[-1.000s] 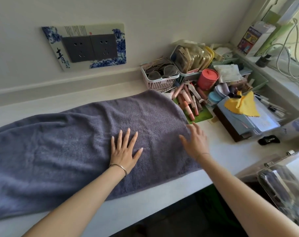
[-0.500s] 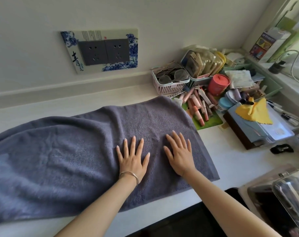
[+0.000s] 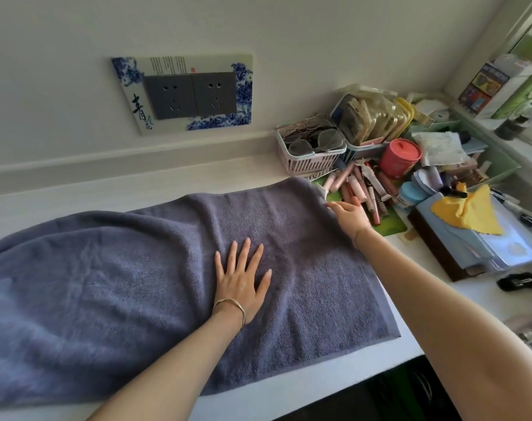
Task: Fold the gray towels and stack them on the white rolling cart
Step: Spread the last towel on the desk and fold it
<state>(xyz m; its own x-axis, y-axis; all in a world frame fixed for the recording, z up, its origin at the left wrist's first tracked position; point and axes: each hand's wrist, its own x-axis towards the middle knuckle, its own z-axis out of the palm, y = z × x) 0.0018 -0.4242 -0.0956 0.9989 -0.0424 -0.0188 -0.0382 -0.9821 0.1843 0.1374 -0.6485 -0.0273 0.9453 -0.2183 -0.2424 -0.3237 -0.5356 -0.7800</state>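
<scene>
Head view, left hand [image 3: 243,284] flat on towel [image 3: 106,284], right hand [image 3: 351,215] now at edge, grip unclear

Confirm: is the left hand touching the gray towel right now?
Touching. The head view shows the left hand lying flat on the gray towel, fingers spread, with no gap beneath the palm.

Left hand [image 3: 242,287] flat, right hand [image 3: 349,214] outstretched.

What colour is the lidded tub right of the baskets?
The tub is coral red; head view.
</scene>
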